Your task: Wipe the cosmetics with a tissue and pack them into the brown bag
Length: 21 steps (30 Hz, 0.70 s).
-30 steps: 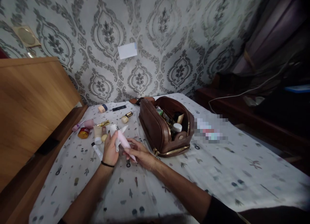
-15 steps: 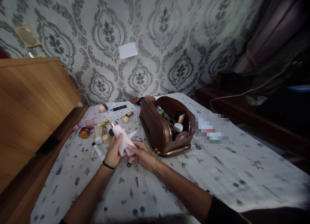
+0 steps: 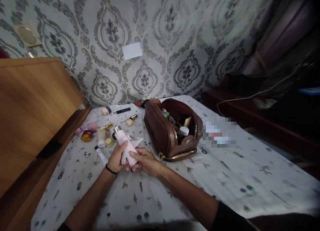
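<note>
A pale pink bottle point(image 3: 123, 137) with a silver cap is held tilted between both hands, its cap pointing up and left. My left hand point(image 3: 117, 159) is closed around its left side, a black band on the wrist. The thumb of my right hand point(image 3: 147, 160) presses on the bottle's lower end, with fingers underneath. A thin white wipe or tissue point(image 3: 135, 142) is bunched behind the bottle and shows by the left fingers too. Just right of the hands stands a brown toiletry bag point(image 3: 158, 132), unzipped, with several cosmetics inside, among them a white-lidded jar point(image 3: 184, 131).
Left of the hands lie a white tube point(image 3: 101, 155), a cream tube point(image 3: 101, 137), a red-and-gold jar point(image 3: 86, 136) and a gold tube point(image 3: 107, 126). Farther back is a black pen-like item point(image 3: 123, 110). A wooden panel point(image 3: 37, 107) borders the left; a blurred item lies right of the bag.
The bottle has shifted slightly down and left, and more of the white wipe shows behind it. My right thumb has slid along the bottle. The bag and loose cosmetics stay put.
</note>
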Tool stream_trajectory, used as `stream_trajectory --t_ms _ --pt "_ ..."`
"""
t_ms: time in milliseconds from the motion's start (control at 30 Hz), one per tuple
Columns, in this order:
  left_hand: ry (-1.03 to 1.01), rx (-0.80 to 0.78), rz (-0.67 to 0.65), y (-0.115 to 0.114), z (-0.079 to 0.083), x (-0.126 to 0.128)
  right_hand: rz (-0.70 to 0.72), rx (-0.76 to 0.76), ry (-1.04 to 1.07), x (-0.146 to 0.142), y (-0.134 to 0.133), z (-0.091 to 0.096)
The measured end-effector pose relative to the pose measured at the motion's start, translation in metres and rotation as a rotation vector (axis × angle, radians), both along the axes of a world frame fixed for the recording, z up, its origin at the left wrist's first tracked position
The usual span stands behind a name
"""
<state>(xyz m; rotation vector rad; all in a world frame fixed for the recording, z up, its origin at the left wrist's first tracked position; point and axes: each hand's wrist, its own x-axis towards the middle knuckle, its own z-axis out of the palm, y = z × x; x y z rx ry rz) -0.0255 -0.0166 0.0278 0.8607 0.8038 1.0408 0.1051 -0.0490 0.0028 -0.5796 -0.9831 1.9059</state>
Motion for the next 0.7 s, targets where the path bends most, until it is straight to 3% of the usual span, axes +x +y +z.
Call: stream_trajectory --t_ms 67,200,333,400,467,700 --pt "0.036 0.008 -0.075 -0.003 -0.002 0.004 -0.004 0.006 -0.001 0.001 0.002 0.001" --pt "0.000 0.063 0.007 0.003 0.001 0.003 -0.054 0.076 -0.202 0.007 0.007 0.002" --pt "0.040 0.075 0.082 0.014 0.005 -0.010 -0.343 0.215 -0.472 0.015 0.010 0.006" --pt "0.119 0.070 -0.004 0.015 0.004 -0.016 -0.507 0.263 -0.471 0.018 0.009 0.010" --pt "0.178 0.067 -0.162 0.013 0.003 -0.019 -0.574 0.270 -0.368 0.018 0.008 0.015" --pt "0.280 -0.005 -0.538 -0.001 0.004 -0.015 -0.340 0.102 0.004 0.012 0.004 0.023"
